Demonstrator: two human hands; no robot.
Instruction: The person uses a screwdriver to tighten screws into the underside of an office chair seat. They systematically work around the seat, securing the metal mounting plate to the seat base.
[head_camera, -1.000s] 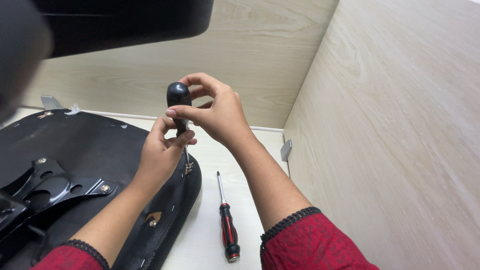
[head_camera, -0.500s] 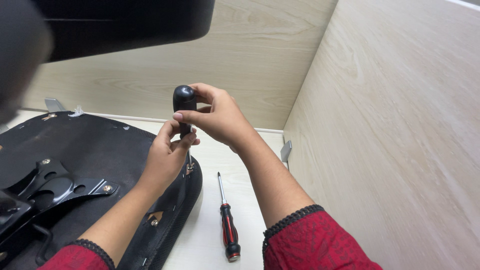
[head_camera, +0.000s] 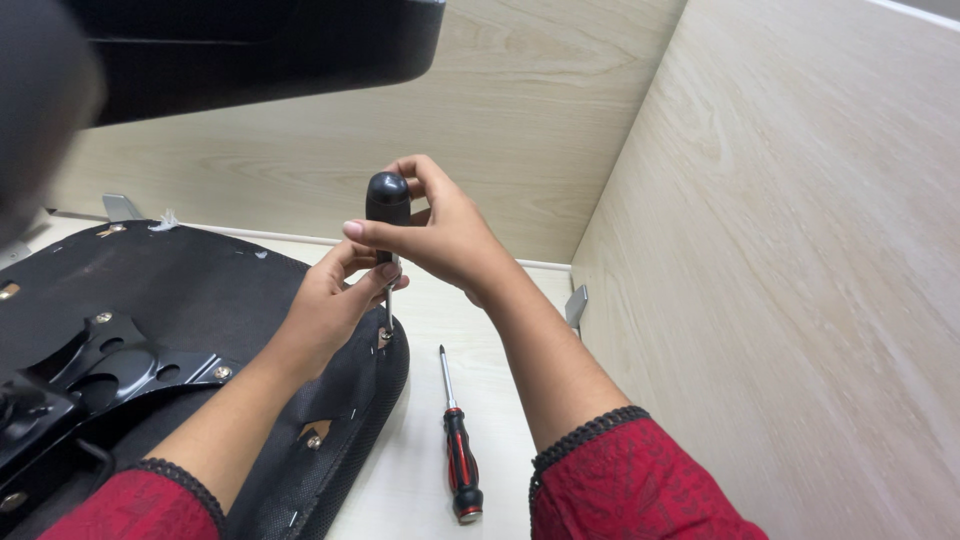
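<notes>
My right hand (head_camera: 440, 235) grips the black handle of an upright screwdriver (head_camera: 388, 205). Its metal shaft points down onto a screw (head_camera: 383, 338) at the right rim of an upturned black chair seat (head_camera: 150, 300). My left hand (head_camera: 335, 300) pinches the shaft just below the handle, steadying it above the screw. Both sleeves are red with dark trim.
A second screwdriver (head_camera: 458, 450) with a red and black handle lies on the white tabletop to the right of the seat. A black metal bracket (head_camera: 110, 360) is bolted to the seat's underside. Pale wood partition walls (head_camera: 780, 250) close in behind and on the right.
Both hands and the screwdriver have shifted slightly; the right hand has turned its grip on the handle. The seat and the lying screwdriver stay where they were.
</notes>
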